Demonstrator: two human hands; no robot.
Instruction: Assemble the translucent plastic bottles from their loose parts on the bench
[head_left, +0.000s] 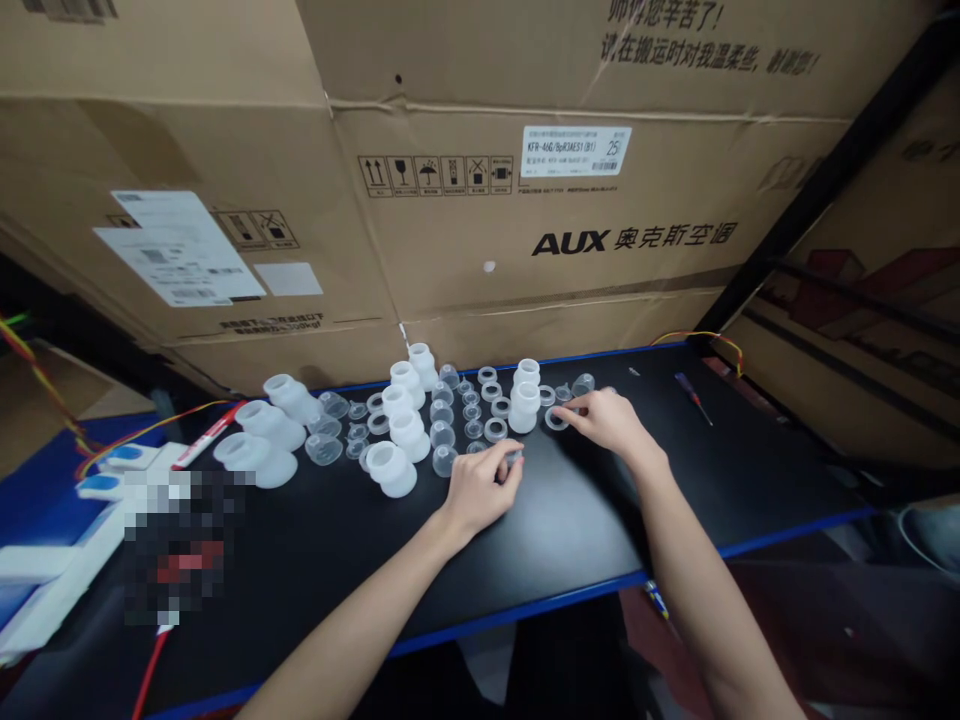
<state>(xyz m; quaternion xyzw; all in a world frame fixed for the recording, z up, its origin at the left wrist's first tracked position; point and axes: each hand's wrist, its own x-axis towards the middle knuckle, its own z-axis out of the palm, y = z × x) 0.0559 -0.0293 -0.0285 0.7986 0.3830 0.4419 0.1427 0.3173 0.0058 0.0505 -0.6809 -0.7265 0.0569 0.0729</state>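
My left hand [484, 487] is closed over the black tabletop, thumb and fingers pinching a small translucent piece [514, 457] mostly hidden by the fingers. To the right, my right hand [606, 424] grips a translucent collar ring [556, 419] at its edge, the ring at the tabletop. Two white bottles [523, 407] stand between the hands, one behind the other. Just left of them runs a column of collar rings [495, 430], then small nipples [472, 411] and clear domed caps [442, 434]. Beyond my right fingertips lie another nipple [563, 392] and a domed cap [583, 383].
Several white bottles [409, 436] stand left of the caps, and more bottles [259, 460] lean at far left. A screwdriver [694, 398] lies at right. A red-and-white marker [206, 437] and white frame [67, 575] are at left. Large cardboard boxes [465, 240] wall the back.
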